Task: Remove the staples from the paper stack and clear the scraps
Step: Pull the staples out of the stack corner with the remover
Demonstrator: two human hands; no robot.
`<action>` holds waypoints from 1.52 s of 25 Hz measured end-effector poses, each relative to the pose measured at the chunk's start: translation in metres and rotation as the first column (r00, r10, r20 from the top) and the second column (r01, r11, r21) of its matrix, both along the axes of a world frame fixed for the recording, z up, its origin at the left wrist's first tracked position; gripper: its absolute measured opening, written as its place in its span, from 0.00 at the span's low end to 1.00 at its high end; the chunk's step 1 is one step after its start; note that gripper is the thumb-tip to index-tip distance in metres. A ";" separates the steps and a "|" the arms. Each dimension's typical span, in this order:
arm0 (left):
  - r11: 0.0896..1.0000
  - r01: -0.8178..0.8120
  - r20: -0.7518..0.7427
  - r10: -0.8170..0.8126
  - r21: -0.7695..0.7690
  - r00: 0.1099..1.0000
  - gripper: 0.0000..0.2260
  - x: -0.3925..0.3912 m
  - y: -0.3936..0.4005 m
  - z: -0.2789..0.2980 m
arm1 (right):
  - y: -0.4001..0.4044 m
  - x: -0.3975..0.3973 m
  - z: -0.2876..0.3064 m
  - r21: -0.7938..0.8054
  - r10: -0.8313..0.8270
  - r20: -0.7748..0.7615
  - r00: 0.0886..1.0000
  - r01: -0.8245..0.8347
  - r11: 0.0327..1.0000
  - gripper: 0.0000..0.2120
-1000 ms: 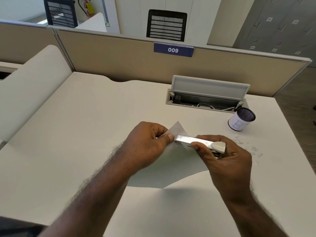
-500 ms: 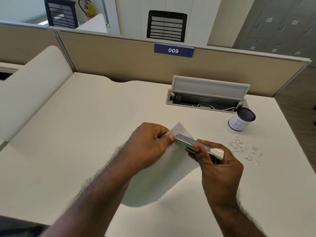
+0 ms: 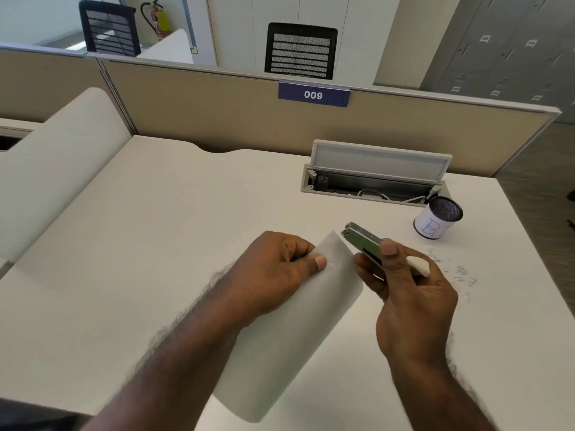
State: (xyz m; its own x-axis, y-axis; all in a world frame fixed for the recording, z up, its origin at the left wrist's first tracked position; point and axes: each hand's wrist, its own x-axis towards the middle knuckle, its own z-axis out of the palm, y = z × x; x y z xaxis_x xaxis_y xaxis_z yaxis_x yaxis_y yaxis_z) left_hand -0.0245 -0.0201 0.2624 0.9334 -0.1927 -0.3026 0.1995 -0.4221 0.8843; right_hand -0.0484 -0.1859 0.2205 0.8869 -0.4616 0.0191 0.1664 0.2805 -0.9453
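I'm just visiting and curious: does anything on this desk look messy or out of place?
Yes. Small scraps lie scattered loose on the desk, just in front of the cup rather than in it. The cable tray lid also stands open.

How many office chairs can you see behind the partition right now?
2. One black mesh-backed chair stands straight behind the 009 sign; a second chair is far left beside the fire extinguisher. The partition may hide others.
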 end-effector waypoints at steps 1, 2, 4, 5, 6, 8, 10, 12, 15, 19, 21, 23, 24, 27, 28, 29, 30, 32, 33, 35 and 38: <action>1.000 -0.023 0.009 0.024 -0.014 1.000 0.10 0.002 0.002 -0.001 | -0.003 0.001 0.002 -0.003 0.017 0.008 1.000 -0.017 1.000 0.11; 0.999 -0.045 0.017 0.045 -0.031 0.999 0.10 0.003 0.004 0.000 | -0.005 0.001 0.003 -0.022 0.047 0.018 0.999 -0.046 0.999 0.11; 0.995 -0.068 0.012 0.069 -0.071 0.998 0.09 0.006 0.008 0.001 | -0.007 -0.001 0.003 -0.099 0.129 0.025 0.991 -0.126 0.987 0.16; 0.993 -0.074 0.005 0.075 -0.089 0.997 0.09 0.006 0.009 0.002 | -0.008 -0.002 0.002 -0.129 0.165 0.017 0.986 -0.162 0.978 0.20; 0.992 -0.078 0.001 0.078 -0.100 0.997 0.09 0.007 0.009 0.002 | -0.009 -0.003 0.000 -0.144 0.195 0.004 0.981 -0.192 0.971 0.22; 0.990 -0.080 -0.008 0.079 -0.118 0.997 0.09 0.005 0.008 0.002 | -0.011 -0.003 -0.001 -0.155 0.239 -0.025 0.971 -0.240 0.958 0.24; 0.987 -0.077 -0.020 0.075 -0.142 0.997 0.10 0.004 0.007 0.002 | -0.012 -0.003 -0.001 -0.184 0.264 -0.040 0.964 -0.266 0.946 0.24; 0.987 -0.073 -0.014 0.072 -0.140 0.997 0.10 0.004 0.008 0.003 | -0.013 -0.004 0.001 -0.237 0.261 -0.041 0.964 -0.263 0.935 0.22; 0.990 -0.072 0.018 0.075 -0.121 0.997 0.09 0.004 0.007 0.004 | -0.013 -0.005 0.005 -0.283 0.237 -0.040 0.971 -0.238 0.929 0.20; 0.995 -0.066 0.034 0.069 -0.081 0.997 0.10 0.003 0.006 0.005 | -0.014 -0.006 0.006 -0.281 0.213 -0.043 0.976 -0.216 0.935 0.21; 0.996 -0.067 0.035 0.069 -0.064 0.997 0.10 0.002 0.006 0.006 | -0.014 -0.006 0.005 -0.283 0.214 -0.044 0.976 -0.217 0.934 0.22; 0.996 -0.065 0.033 0.067 -0.060 0.997 0.10 0.002 0.006 0.006 | -0.013 -0.006 0.005 -0.286 0.211 -0.042 0.977 -0.214 0.934 0.21; 0.996 -0.062 0.031 0.064 -0.058 0.997 0.09 0.002 0.006 0.006 | -0.014 -0.006 0.005 -0.289 0.210 -0.038 0.977 -0.212 0.934 0.20; 0.998 -0.049 0.037 0.051 -0.040 0.998 0.10 0.002 0.006 0.006 | -0.015 -0.005 0.005 -0.309 0.206 -0.040 0.978 -0.208 0.928 0.19; 0.998 -0.042 0.040 0.044 -0.037 0.998 0.10 0.002 0.006 0.006 | -0.015 -0.005 0.005 -0.312 0.206 -0.046 0.978 -0.210 0.927 0.19; 0.999 -0.035 0.041 0.037 -0.036 0.998 0.10 0.001 0.006 0.006 | -0.015 -0.005 0.006 -0.309 0.206 -0.051 0.977 -0.212 0.927 0.19; 0.999 -0.029 0.041 0.031 -0.032 0.999 0.10 0.001 0.006 0.006 | -0.015 -0.005 0.007 -0.305 0.206 -0.057 0.977 -0.214 0.928 0.19; 1.000 -0.023 0.050 0.023 -0.011 0.998 0.10 0.001 0.005 0.006 | -0.015 -0.004 0.008 -0.310 0.203 -0.074 0.976 -0.216 0.926 0.16; 1.000 -0.020 0.060 0.020 0.006 0.998 0.10 0.001 0.005 0.006 | -0.015 -0.004 0.009 -0.318 0.201 -0.079 0.977 -0.215 0.923 0.14; 0.999 -0.011 0.087 0.008 0.041 0.996 0.10 0.001 0.003 0.006 | -0.014 -0.004 0.011 -0.343 0.187 -0.077 0.979 -0.202 0.917 0.09; 0.993 0.007 0.119 -0.021 0.115 0.993 0.11 0.001 0.001 0.005 | -0.010 -0.006 0.012 -0.362 0.144 -0.050 0.988 -0.153 0.919 0.07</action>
State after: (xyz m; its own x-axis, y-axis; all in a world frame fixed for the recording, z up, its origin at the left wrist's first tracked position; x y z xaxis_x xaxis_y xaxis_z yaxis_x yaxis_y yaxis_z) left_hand -0.0234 -0.0193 0.2672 0.9616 -0.1769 -0.2099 0.0885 -0.5239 0.8471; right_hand -0.0547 -0.1957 0.2321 0.9468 -0.2893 0.1408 0.1277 -0.0639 -0.9898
